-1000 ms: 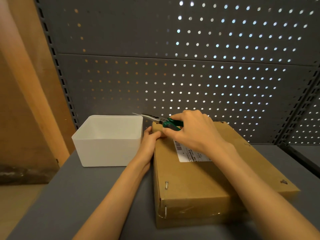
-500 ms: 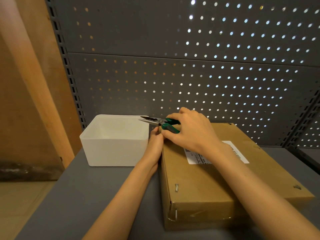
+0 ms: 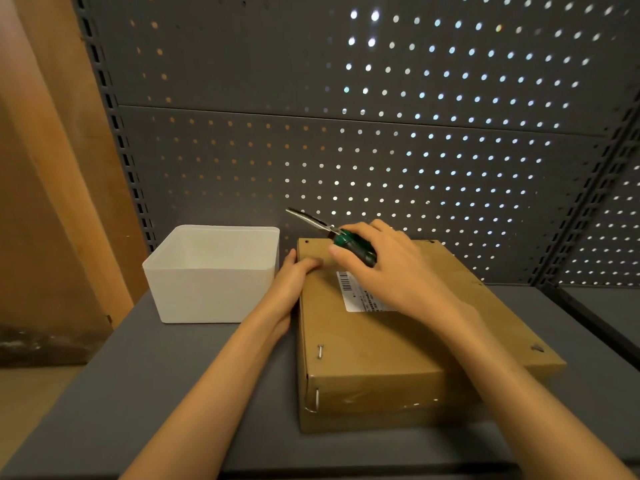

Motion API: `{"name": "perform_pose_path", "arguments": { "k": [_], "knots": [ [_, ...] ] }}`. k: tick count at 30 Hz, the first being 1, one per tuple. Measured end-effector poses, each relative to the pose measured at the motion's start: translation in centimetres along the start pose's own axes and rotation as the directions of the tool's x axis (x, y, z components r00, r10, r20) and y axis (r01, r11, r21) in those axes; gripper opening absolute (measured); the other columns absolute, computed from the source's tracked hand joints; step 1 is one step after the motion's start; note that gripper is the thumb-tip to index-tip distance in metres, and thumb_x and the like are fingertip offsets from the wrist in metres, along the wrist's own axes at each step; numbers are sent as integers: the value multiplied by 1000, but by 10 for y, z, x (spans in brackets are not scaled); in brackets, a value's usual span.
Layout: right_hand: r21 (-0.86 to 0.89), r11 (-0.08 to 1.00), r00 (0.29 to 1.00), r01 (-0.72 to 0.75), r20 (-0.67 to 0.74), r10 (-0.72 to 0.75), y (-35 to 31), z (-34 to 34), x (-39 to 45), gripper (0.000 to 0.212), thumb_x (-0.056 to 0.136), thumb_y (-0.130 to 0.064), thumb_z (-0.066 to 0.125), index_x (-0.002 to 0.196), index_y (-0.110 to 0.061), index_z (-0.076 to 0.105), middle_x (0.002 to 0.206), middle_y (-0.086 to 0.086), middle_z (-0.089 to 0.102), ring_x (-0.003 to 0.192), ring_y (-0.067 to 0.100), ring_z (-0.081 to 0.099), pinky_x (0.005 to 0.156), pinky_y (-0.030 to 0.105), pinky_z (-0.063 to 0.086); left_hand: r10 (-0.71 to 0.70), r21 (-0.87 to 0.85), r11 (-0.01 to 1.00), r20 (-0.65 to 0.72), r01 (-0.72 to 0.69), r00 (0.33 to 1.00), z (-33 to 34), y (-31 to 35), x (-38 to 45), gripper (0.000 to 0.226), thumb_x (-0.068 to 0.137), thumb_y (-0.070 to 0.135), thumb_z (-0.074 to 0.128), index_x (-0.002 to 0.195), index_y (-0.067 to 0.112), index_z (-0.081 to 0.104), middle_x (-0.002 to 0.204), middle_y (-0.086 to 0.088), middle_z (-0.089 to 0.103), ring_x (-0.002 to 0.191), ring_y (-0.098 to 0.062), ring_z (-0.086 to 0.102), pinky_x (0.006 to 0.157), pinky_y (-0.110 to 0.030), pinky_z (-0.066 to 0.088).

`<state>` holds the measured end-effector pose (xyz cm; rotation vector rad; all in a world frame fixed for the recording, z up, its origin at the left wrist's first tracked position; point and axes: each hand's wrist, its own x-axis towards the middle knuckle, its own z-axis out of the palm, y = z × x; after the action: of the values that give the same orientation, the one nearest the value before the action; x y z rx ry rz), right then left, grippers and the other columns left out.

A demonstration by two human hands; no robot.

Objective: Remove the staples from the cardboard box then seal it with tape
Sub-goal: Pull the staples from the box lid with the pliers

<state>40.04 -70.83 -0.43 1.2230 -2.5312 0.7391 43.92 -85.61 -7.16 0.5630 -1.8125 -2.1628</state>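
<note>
A flat brown cardboard box (image 3: 398, 344) lies on the grey shelf, with a white barcode label (image 3: 360, 292) on its lid. A staple (image 3: 320, 351) sits near the lid's front left corner, another (image 3: 317, 398) on the front face, and a bent one (image 3: 537, 348) at the front right. My right hand (image 3: 388, 268) grips green-handled long-nose pliers (image 3: 332, 232) above the box's far left corner, their jaws pointing up and left. My left hand (image 3: 294, 278) presses on the box's left edge near that corner.
A white open plastic bin (image 3: 214, 296) stands just left of the box. A grey perforated back panel (image 3: 381, 150) rises behind both. A slotted upright (image 3: 119, 133) and brown boards stand at the left. The grey shelf (image 3: 156, 393) runs on to the front.
The pliers' jaws have lifted from level to tilted up and left. My left hand stays on the box's far left edge. The view has shifted slightly.
</note>
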Motion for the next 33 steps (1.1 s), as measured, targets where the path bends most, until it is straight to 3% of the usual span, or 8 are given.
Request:
{"name": "perform_pose_path", "arguments": {
  "k": [5,8,13,20,23,25,30,33],
  "knots": [
    [97,995,1000,21,-2,-21,8,-13,-18,52,81,-64,47,119,-30,56,92,-16,50,85,4,51,68,22,40,80,56,995,-42,-78,996,-2,3,-44,61,90,40,52,144,26,29,142,-4,43,124,-22,47,107,-42,37],
    [126,991,998,38,43,-44,10,-23,-25,36,77,-62,57,102,-36,57,84,-18,51,75,-1,49,58,12,32,170,13,985,-64,-169,983,-5,-5,-75,51,88,36,53,137,28,41,141,-11,46,128,-26,45,110,-41,33],
    [148,984,985,102,123,-121,11,-37,-38,26,79,-50,66,99,-32,66,82,-21,57,71,-1,52,66,0,36,383,-24,923,-70,-385,921,-3,-26,-126,57,70,41,64,125,37,49,130,18,53,119,2,50,91,-17,44],
    [83,982,922,170,340,-188,25,-46,-47,54,70,-65,60,116,-38,62,92,-30,52,82,-12,48,65,7,35,408,86,911,-39,-404,912,9,-47,-145,82,56,50,68,132,40,39,113,37,53,106,12,53,76,-7,46],
    [50,984,910,172,375,-178,32,-49,-49,67,63,-74,53,121,-40,58,112,-17,60,99,0,52,81,18,42,417,118,905,-56,-408,907,9,-47,-143,81,56,51,68,131,41,39,114,35,54,107,10,53,76,-7,46],
    [33,983,903,183,391,-181,33,-51,-51,70,61,-75,51,122,-40,57,109,-12,62,99,7,54,86,31,46,422,129,901,-45,-414,905,9,-47,-143,82,58,51,68,133,40,38,117,33,54,109,9,53,77,-7,46],
    [65,978,888,199,410,-208,37,-55,-55,68,62,-73,53,122,-41,57,106,-20,58,96,0,53,82,18,42,411,128,905,-24,-405,911,8,-48,-144,95,50,67,73,134,41,37,119,34,53,110,9,52,77,-8,47],
    [85,978,885,192,415,-210,37,-55,-56,65,62,-72,55,120,-41,59,107,-19,59,98,1,53,85,24,44,401,113,911,-29,-396,916,7,-48,-143,96,48,67,74,134,42,38,120,33,53,112,8,52,79,-9,47]
  ]
}}
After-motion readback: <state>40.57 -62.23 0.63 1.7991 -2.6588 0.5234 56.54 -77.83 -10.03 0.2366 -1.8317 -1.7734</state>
